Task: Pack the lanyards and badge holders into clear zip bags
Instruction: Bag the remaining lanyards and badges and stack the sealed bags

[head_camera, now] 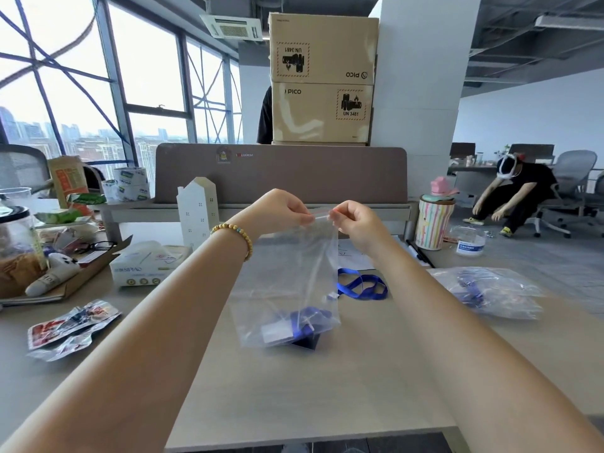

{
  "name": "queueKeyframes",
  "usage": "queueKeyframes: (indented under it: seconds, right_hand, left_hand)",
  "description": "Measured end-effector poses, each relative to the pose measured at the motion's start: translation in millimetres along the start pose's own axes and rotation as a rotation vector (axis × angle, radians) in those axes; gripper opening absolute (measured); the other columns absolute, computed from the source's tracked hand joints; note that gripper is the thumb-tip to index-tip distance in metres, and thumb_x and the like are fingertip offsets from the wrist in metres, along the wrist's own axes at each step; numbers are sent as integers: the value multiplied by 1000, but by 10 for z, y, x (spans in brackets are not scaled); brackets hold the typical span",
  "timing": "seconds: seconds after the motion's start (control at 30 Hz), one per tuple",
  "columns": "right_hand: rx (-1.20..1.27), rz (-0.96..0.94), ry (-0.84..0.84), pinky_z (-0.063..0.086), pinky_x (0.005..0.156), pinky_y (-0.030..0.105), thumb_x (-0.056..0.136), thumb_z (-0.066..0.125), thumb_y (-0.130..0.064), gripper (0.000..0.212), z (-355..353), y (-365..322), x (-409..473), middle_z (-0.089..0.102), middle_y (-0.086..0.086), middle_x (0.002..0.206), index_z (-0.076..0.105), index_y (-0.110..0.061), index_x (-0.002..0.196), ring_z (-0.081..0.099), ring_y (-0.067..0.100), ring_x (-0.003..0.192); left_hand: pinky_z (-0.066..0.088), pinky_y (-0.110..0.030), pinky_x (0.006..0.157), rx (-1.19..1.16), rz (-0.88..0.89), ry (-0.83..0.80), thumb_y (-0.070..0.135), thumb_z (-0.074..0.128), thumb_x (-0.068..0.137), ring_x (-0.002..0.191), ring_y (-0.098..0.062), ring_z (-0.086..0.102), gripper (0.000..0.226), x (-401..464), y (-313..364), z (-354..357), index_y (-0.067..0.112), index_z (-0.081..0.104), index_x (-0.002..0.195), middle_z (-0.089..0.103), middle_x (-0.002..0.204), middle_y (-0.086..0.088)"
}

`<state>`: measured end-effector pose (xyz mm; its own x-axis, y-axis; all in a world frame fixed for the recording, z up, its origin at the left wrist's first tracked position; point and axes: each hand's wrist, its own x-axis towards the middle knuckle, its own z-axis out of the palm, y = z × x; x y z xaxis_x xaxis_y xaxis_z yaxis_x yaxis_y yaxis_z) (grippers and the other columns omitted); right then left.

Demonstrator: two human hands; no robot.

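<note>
A clear zip bag (287,276) hangs upright above the desk's middle. My left hand (277,209) pinches its top strip at the left. My right hand (358,220) pinches the same strip at the right. Inside, at the bottom, lie a blue lanyard (310,317) and a clear badge holder (274,331). A loose blue lanyard (361,286) lies on the desk just behind the bag, to the right. At the right of the desk sits a pile of filled clear bags (490,292) with blue lanyards inside.
A tissue pack (145,266) and a white house-shaped model (197,214) stand at the left rear. Snack packets (70,326) lie at the front left. A striped cup (433,222) stands at the right rear. A brown desk divider (281,173) closes the back; a person sits far right.
</note>
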<state>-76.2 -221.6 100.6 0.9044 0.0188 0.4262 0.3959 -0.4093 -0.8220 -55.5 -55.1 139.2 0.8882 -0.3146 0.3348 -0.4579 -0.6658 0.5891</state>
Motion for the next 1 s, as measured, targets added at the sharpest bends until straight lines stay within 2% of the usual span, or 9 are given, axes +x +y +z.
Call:
queueKeyframes:
  seconds: [0.13, 0.27, 0.43, 0.53, 0.6, 0.73, 0.8, 0.9, 1.0]
  right_hand:
    - [41, 21, -1, 41, 78, 24, 95, 52, -25, 18, 12, 36, -46, 54, -9, 74, 55, -25, 78, 48, 7, 72]
    - [61, 29, 53, 39, 69, 14, 96, 50, -20, 20, 23, 76, -127, 55, -11, 74, 55, -23, 77, 49, 2, 69]
    - [54, 49, 44, 40, 72, 18, 95, 52, -21, 19, 38, 147, -212, 56, -11, 74, 56, -23, 77, 48, 2, 67]
    - [59, 57, 52, 40, 77, 22, 95, 51, -20, 18, 98, 154, -252, 56, -10, 76, 56, -21, 79, 49, 3, 69]
    - [72, 65, 92, 40, 77, 23, 96, 50, -20, 18, 106, 177, -280, 56, -8, 77, 55, -21, 78, 49, 5, 70]
    - [110, 84, 131, 39, 71, 20, 96, 51, -19, 22, 92, 210, -352, 54, -9, 71, 55, -23, 75, 47, 5, 66]
    - [100, 78, 131, 40, 71, 20, 96, 50, -20, 22, 127, 192, -378, 54, -9, 72, 55, -23, 75, 48, 5, 67]
    - [88, 86, 161, 40, 68, 18, 96, 49, -20, 23, 145, 165, -392, 54, -9, 73, 53, -24, 74, 48, 4, 68]
    - [132, 110, 224, 44, 79, 26, 95, 50, -19, 23, 69, 212, -388, 56, -7, 76, 54, -24, 74, 51, 9, 73]
  left_hand:
    - [51, -32, 77, -14, 16, 72, 22, 68, 82, 70, -15, 56, 14, -56, -62, 91, 8, 72, 86, 69, 84, -10]
    - [39, -19, 54, -9, -26, 10, 28, 67, 83, 55, -9, 45, 18, -156, -100, 109, 12, 66, 75, 54, 61, 3]
    - [37, -10, 46, -17, -38, 57, 25, 65, 86, 44, -1, 48, 19, -291, -239, 109, 13, 64, 72, 52, 57, 7]
    - [35, -20, 52, -39, -36, 68, 25, 66, 85, 52, -7, 42, 16, -360, -263, 147, 12, 65, 75, 52, 59, 5]
    - [35, -21, 54, -31, -62, 37, 28, 67, 84, 54, -9, 41, 18, -410, -288, 118, 14, 66, 73, 52, 61, 3]
    - [38, -21, 58, -53, -85, 73, 25, 66, 85, 64, -14, 46, 13, -521, -374, 66, 13, 67, 79, 57, 71, -3]
    - [43, -24, 66, -73, -83, 122, 23, 65, 85, 71, -16, 51, 13, -560, -396, 88, 11, 67, 82, 59, 75, -2]
    - [43, -24, 66, -28, -108, 119, 28, 66, 84, 69, -14, 50, 17, -604, -440, 93, 13, 65, 75, 58, 70, 1]
    - [41, -24, 65, 19, -146, 132, 31, 67, 83, 69, -16, 50, 21, -659, -554, 10, 17, 63, 68, 57, 69, 0]
